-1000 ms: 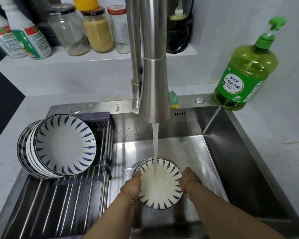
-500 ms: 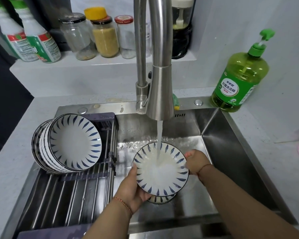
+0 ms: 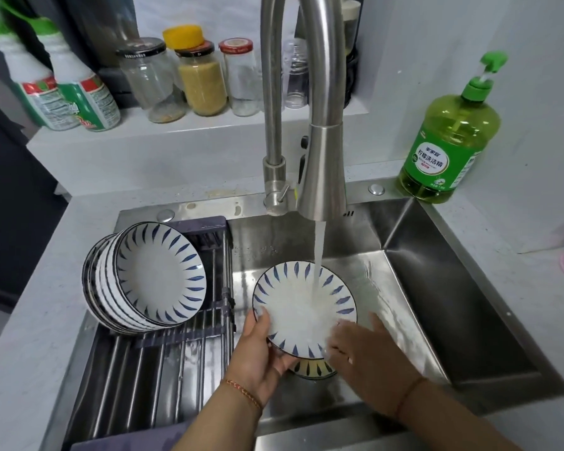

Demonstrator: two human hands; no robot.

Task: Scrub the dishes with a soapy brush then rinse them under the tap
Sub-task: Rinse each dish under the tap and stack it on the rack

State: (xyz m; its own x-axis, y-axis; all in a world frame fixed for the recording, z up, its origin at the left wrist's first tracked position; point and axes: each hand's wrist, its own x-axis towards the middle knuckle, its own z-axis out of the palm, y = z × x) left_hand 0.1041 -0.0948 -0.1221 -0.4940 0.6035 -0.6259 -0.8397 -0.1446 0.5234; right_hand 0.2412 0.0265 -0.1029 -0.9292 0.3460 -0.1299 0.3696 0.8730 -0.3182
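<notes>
Gripping the near-left rim of a white plate with blue leaf marks [image 3: 293, 307], my left hand [image 3: 258, 356] curls its fingers under the dish and lays the thumb on the upper face. I see my right hand [image 3: 368, 359] spread flat, fingers straight and blurred, touching the plate's near-right inner surface; it clasps nothing. I hold the plate tilted over the middle of the steel sink [image 3: 437, 288], directly under the tap [image 3: 323, 164], whose stream of water [image 3: 318, 255] lands on the plate's centre and sheets off. Just below the held plate, another dish of the same pattern [image 3: 311, 369] peeks out on the sink floor. Across the sink's left side lies a roll-up drying rack [image 3: 137, 379], and a stack of matching plates [image 3: 144, 278] leans on edge at its far end. At the sink's far-right corner, on the worktop [image 3: 518, 255], stands a green bottle of dish soap [image 3: 446, 141]. Glass jars [image 3: 202, 83] and two white spray bottles [image 3: 62, 89] line the ledge behind the tap.
</notes>
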